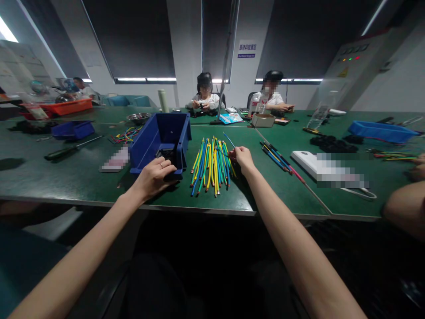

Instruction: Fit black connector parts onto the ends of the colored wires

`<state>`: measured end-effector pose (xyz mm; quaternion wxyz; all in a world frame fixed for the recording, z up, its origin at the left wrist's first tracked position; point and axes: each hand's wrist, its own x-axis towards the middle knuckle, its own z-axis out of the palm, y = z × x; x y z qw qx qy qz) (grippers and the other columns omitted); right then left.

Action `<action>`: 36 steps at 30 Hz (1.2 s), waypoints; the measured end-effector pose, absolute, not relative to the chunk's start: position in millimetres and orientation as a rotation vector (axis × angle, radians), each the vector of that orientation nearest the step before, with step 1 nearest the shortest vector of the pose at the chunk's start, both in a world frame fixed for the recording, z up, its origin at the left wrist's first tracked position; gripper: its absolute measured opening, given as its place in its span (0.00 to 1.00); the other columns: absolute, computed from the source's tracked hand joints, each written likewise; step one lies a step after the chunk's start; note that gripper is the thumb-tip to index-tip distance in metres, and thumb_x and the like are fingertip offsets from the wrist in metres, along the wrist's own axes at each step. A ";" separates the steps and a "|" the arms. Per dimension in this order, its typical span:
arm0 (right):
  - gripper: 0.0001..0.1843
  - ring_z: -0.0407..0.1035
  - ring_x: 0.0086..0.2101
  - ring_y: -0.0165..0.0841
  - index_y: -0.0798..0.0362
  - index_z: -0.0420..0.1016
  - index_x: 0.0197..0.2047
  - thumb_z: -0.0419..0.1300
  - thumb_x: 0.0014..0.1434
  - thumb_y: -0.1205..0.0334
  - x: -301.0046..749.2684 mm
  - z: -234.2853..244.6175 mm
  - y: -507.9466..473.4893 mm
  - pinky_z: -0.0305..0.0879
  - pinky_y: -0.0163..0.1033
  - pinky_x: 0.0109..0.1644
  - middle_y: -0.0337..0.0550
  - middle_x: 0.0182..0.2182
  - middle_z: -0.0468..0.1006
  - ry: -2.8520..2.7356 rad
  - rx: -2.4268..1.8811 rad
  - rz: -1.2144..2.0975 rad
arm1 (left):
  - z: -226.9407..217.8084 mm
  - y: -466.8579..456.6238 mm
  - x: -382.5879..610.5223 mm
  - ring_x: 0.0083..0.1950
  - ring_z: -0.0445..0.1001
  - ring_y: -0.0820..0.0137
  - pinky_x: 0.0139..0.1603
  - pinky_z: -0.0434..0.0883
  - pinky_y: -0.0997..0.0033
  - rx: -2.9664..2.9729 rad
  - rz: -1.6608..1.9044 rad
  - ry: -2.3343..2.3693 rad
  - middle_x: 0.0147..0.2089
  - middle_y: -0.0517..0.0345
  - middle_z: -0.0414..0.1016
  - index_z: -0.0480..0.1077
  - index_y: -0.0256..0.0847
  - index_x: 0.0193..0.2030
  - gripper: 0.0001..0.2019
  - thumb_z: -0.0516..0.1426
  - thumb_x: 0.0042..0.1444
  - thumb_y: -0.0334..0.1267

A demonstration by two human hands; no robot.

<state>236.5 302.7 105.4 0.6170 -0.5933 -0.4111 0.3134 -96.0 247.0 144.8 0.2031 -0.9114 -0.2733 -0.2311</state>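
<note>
My right hand point(243, 159) pinches a thin blue wire point(229, 140) whose end points up and to the left. Just left of it, a pile of cut wires point(214, 166), yellow, green and blue with bare copper ends, lies on the green table. At the front of a deep blue bin point(142, 146), my left hand point(155, 176) is closed over the low lip, fingers on the inner side and thumb below. Dark parts point(168, 154) show inside the bin beyond those fingers; their kind is hard to make out.
Right of the pile lie a wire bundle point(277, 157) and a white power bank point(303, 160). On the left are a screwdriver point(61, 153) and a small blue tray point(73, 130). Two people point(204, 95) sit across the table. Another person's arm point(407, 206) rests at right.
</note>
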 end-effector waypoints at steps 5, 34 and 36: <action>0.10 0.71 0.27 0.26 0.53 0.67 0.28 0.50 0.60 0.68 237.5 109.3 301.1 0.71 0.34 0.36 0.39 0.26 0.76 -0.888 -1.397 0.835 | 151.4 242.5 -90.9 0.39 0.67 0.65 0.39 0.67 0.66 -2.688 -0.642 -0.810 0.38 0.53 0.74 0.69 0.39 0.41 0.10 0.58 0.57 0.43; 0.05 0.70 0.24 0.26 0.53 0.67 0.29 0.54 0.57 0.67 237.6 121.7 285.8 0.70 0.34 0.32 0.36 0.23 0.75 -0.770 -1.205 0.840 | 182.3 319.9 -71.7 0.35 0.74 0.66 0.39 0.70 0.71 -3.140 -0.527 -1.989 0.33 0.56 0.79 0.78 0.40 0.30 0.15 0.63 0.34 0.45; 0.05 0.69 0.24 0.26 0.54 0.67 0.29 0.54 0.57 0.66 238.6 122.1 286.6 0.69 0.34 0.31 0.38 0.24 0.76 -0.769 -1.191 0.851 | 178.8 318.5 -73.3 0.36 0.75 0.65 0.40 0.70 0.70 -3.079 -0.654 -1.975 0.33 0.56 0.80 0.79 0.40 0.30 0.16 0.64 0.34 0.46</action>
